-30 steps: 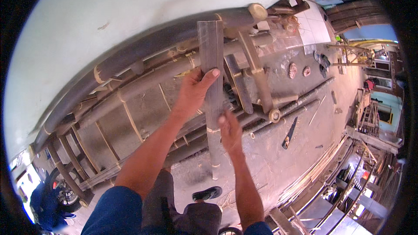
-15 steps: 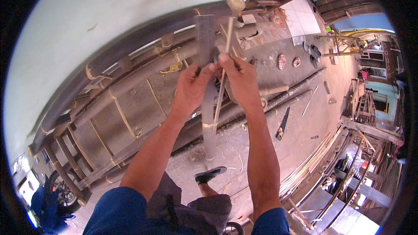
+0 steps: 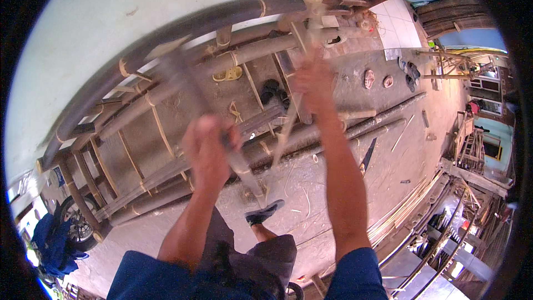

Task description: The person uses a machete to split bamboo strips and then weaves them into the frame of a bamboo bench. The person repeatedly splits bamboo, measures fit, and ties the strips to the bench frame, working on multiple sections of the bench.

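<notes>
My left hand (image 3: 208, 150) is closed around a flat grey bamboo slat (image 3: 183, 83), which is blurred and slants from upper left down to lower right. My right hand (image 3: 313, 80) is raised higher and to the right, gripping a thin pale bamboo strip (image 3: 286, 130) that runs from above the hand down toward the ground. The two hands are apart, and the slat and the strip do not touch. Behind both stands a bamboo frame (image 3: 155, 116) of thick poles and lashed rungs.
The frame leans on a pale wall (image 3: 111, 16). Long bamboo poles (image 3: 383, 116) and a dark blade (image 3: 367, 155) lie on the concrete floor. My foot in a dark shoe (image 3: 265, 212) is below. Sandals (image 3: 369, 78), a wheel (image 3: 78, 228) and stacked bamboo (image 3: 472, 144) surround.
The hands, together on the upright slat half a second ago, have separated. The left hand dropped and tilted the slat; the right hand rose with the thin strip.
</notes>
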Available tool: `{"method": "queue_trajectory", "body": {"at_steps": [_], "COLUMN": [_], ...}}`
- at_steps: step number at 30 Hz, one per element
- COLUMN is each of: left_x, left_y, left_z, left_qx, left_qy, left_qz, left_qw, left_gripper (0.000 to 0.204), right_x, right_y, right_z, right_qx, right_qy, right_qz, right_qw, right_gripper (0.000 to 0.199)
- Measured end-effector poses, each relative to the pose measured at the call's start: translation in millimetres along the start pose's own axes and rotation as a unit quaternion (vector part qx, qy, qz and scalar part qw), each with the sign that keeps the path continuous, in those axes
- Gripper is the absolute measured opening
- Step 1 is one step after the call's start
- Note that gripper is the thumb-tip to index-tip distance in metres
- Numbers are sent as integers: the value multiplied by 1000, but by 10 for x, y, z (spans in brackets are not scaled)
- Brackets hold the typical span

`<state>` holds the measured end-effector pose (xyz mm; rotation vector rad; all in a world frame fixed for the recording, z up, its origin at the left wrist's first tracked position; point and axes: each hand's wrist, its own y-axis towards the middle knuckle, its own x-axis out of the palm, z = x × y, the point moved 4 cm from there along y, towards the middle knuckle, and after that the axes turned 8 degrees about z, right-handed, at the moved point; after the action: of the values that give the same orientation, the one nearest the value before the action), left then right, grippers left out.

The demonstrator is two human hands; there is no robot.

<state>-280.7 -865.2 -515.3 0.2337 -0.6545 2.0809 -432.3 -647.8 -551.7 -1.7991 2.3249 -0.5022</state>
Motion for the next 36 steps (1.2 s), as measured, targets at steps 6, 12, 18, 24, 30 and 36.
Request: {"method": "queue_trajectory", "body": {"at_steps": [6, 12, 18, 24, 30, 36], "left_x": [-288, 163, 254, 327, 223, -238], "left_y": [113, 396, 364, 332, -158, -856], "left_z": [88, -96, -137, -156, 63, 378], "left_qx": [-11, 2, -63, -18, 63, 22], "left_qy": [1, 65, 20, 52, 50, -174], "left_qz": [15, 11, -19, 3, 50, 84], "left_qw": [1000, 998, 998, 998, 996, 981], "left_gripper": [49, 50, 49, 48, 45, 51], "right_x": [-883, 670, 859, 654, 411, -510], "right_y": [48, -566, -729, -839, -677, -144], "right_z": [-265, 84, 277, 293, 323, 57], "right_qx": [79, -49, 178, 67, 44, 120], "right_qy": [75, -108, -41, -20, -7, 153], "right_qz": [81, -309, -244, -188, -167, -58], "right_qw": [991, 944, 952, 980, 985, 979], "right_gripper": [54, 57, 61, 56, 53, 51]}}
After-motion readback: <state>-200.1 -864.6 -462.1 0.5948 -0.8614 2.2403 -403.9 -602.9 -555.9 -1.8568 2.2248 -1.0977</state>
